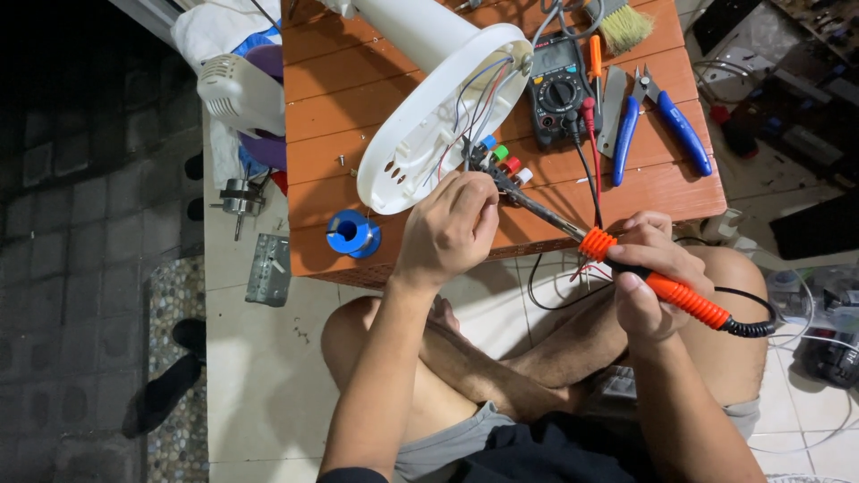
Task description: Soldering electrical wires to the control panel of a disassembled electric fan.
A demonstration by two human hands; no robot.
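Note:
My right hand grips the orange handle of a soldering iron, its metal tip reaching up-left to a switch block with coloured buttons. My left hand is closed just below that block, pinching something thin at the tip; I cannot tell what. Thin coloured wires run from the block into the open underside of a white plastic fan base lying tilted on the low orange wooden table.
On the table lie a black multimeter with probes, blue-handled pliers, an orange screwdriver, a brush and a blue solder spool. A small motor and metal bracket lie on the floor at left. My bare legs are crossed under the table edge.

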